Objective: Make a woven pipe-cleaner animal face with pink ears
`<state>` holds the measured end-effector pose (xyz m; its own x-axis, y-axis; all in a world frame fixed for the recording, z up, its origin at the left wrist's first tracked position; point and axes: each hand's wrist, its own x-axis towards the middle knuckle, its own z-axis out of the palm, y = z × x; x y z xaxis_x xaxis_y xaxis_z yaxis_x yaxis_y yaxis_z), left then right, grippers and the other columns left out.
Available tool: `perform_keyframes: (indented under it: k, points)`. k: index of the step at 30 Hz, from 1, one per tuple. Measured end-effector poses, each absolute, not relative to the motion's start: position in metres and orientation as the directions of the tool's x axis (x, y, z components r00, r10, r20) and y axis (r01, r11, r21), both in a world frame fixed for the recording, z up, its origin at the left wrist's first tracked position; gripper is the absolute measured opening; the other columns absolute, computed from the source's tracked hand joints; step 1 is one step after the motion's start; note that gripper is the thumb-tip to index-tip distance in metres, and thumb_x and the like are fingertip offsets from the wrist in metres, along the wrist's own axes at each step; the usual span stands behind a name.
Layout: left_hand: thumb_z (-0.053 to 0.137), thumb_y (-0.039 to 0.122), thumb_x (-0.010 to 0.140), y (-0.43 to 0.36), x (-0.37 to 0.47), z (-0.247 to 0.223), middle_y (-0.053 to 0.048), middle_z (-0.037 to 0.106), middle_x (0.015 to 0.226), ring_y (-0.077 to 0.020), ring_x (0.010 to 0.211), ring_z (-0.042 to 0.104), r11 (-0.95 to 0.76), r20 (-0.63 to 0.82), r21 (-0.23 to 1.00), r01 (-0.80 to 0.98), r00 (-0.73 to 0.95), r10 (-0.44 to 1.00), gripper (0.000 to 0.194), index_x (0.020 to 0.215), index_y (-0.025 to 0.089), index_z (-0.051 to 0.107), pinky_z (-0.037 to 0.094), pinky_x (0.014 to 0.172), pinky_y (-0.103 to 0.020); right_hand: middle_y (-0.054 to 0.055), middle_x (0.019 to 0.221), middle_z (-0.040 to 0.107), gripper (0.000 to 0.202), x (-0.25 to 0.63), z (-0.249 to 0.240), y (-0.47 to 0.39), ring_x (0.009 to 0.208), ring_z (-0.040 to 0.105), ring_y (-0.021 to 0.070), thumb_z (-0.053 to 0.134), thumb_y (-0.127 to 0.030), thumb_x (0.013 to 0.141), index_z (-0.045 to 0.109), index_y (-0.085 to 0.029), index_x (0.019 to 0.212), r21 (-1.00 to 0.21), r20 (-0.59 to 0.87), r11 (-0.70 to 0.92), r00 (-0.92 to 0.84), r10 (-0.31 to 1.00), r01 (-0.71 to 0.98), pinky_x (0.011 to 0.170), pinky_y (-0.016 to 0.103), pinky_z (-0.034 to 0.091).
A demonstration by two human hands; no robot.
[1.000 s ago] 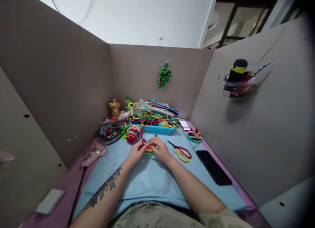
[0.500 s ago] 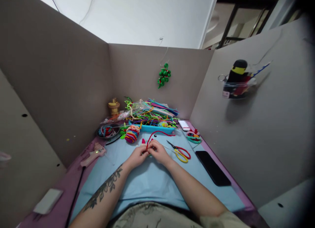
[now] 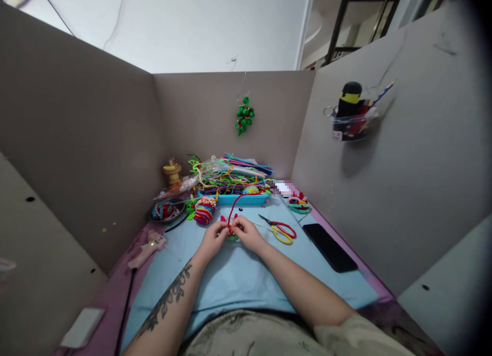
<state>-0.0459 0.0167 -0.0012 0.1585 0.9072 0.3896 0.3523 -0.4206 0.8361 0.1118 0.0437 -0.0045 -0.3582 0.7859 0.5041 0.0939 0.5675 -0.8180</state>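
Observation:
My left hand (image 3: pixel 215 238) and my right hand (image 3: pixel 249 234) meet over the middle of the blue cloth, fingers pinched. Between them is the lower end of a red pipe cleaner (image 3: pixel 231 212), whose long free end arcs up and to the right. Both hands close on it where it joins a small craft piece. Under my fingertips shows a green part of that piece (image 3: pixel 232 238), with pink tips standing up behind; most of it is hidden. Right of my right hand lie scissors (image 3: pixel 282 232) with one red and one yellow handle, blades apart.
A blue tray (image 3: pixel 246 199) heaped with colourful pipe cleaners stands at the back. A striped bundle (image 3: pixel 205 210) and a dark bowl (image 3: pixel 148 212) sit left of it. A pink glue gun (image 3: pixel 148 251) lies left, a black phone (image 3: pixel 329 247) right. Grey panels (image 3: pixel 230 89) enclose the desk.
The view has shifted slightly. My hands have parted a little, so more of the red and green piece shows between my fingers. The red pipe cleaner now stands more upright.

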Motion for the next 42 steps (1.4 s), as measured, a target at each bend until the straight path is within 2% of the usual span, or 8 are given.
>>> perform_keyframes:
  k: [3,9,15,22,27,35,40,42]
  points:
    - [0.054,0.034,0.078,0.018,-0.045,0.002,-0.004,0.061,0.076,-0.0147,0.07,0.054,-0.361,0.34,0.901,0.24,0.125,0.932,0.021,0.082,0.014,0.061,0.042,0.064,-0.025,0.0,0.076,0.051,0.009,0.114,0.001,0.038,0.075,0.05,0.0136,0.051,-0.014,0.077,0.054,-0.017,0.07,-0.792,0.522,0.599,-0.379,0.765,0.117,0.066,0.025,0.04]
    - [0.057,0.037,0.076,0.019,-0.042,-0.002,-0.001,0.059,0.072,-0.0124,0.066,0.052,-0.337,0.309,0.922,0.19,0.162,0.937,0.024,0.08,0.014,0.06,0.042,0.063,-0.024,0.0,0.075,0.052,0.006,0.113,-0.004,0.042,0.073,0.049,0.0137,0.052,-0.017,0.076,0.055,-0.018,0.071,-0.822,0.496,0.557,-0.334,0.802,0.116,0.065,0.025,0.04]
    - [0.061,0.04,0.073,0.017,-0.036,-0.008,0.0,0.057,0.068,-0.0126,0.061,0.054,-0.208,0.181,0.974,0.086,0.249,0.951,0.027,0.07,0.015,0.052,0.041,0.052,-0.022,-0.001,0.071,0.05,0.008,0.111,-0.013,0.049,0.067,0.048,0.0123,0.054,-0.022,0.076,0.052,-0.018,0.07,-0.882,0.448,0.471,-0.315,0.837,-0.003,0.062,0.024,0.04]
    - [0.066,0.04,0.071,0.011,-0.033,0.001,-0.004,0.062,0.076,-0.015,0.071,0.059,-0.093,0.118,0.99,-0.106,0.258,0.959,0.029,0.077,0.013,0.057,0.045,0.06,-0.024,-0.004,0.064,0.046,0.026,0.109,-0.007,0.046,0.053,0.044,0.0094,0.059,-0.041,0.074,0.047,-0.019,0.069,-0.936,0.334,0.254,-0.384,0.861,-0.245,0.05,0.022,0.037]
    - [0.07,0.037,0.066,0.013,-0.033,-0.002,-0.001,0.062,0.069,-0.0113,0.062,0.057,-0.055,0.099,0.975,-0.214,0.198,0.975,0.032,0.085,0.014,0.058,0.044,0.061,-0.024,-0.003,0.065,0.048,0.027,0.111,-0.003,0.044,0.056,0.045,0.0094,0.063,-0.041,0.072,0.05,-0.018,0.069,-0.921,0.363,0.275,-0.355,0.861,-0.275,0.054,0.022,0.037]
    - [0.073,0.033,0.064,0.015,-0.035,-0.005,-0.002,0.064,0.072,-0.0102,0.061,0.056,-0.041,0.082,0.975,-0.22,0.178,0.981,0.03,0.082,0.013,0.062,0.043,0.062,-0.024,-0.003,0.058,0.05,0.025,0.112,-0.007,0.048,0.051,0.043,0.0078,0.066,-0.036,0.069,0.051,-0.016,0.067,-0.942,0.262,0.138,-0.412,0.873,-0.307,0.049,0.02,0.032]
    - [0.071,0.036,0.065,0.014,-0.035,-0.003,0.0,0.061,0.066,-0.0092,0.057,0.053,-0.054,0.089,0.983,-0.174,0.204,0.975,0.027,0.075,0.013,0.06,0.042,0.058,-0.023,-0.001,0.064,0.057,0.025,0.111,-0.008,0.048,0.051,0.049,0.0083,0.068,-0.032,0.066,0.059,-0.015,0.082,-0.944,0.17,0.013,-0.452,0.876,-0.33,0.048,0.02,0.034]
    - [0.071,0.036,0.065,0.013,-0.035,-0.001,0.0,0.059,0.065,-0.0089,0.056,0.052,-0.045,0.084,0.983,-0.176,0.221,0.972,0.028,0.074,0.013,0.059,0.041,0.057,-0.022,-0.002,0.062,0.057,0.023,0.11,-0.007,0.046,0.051,0.049,0.0084,0.068,-0.032,0.066,0.06,-0.015,0.079,-0.941,0.166,0.007,-0.444,0.881,-0.337,0.048,0.02,0.035]
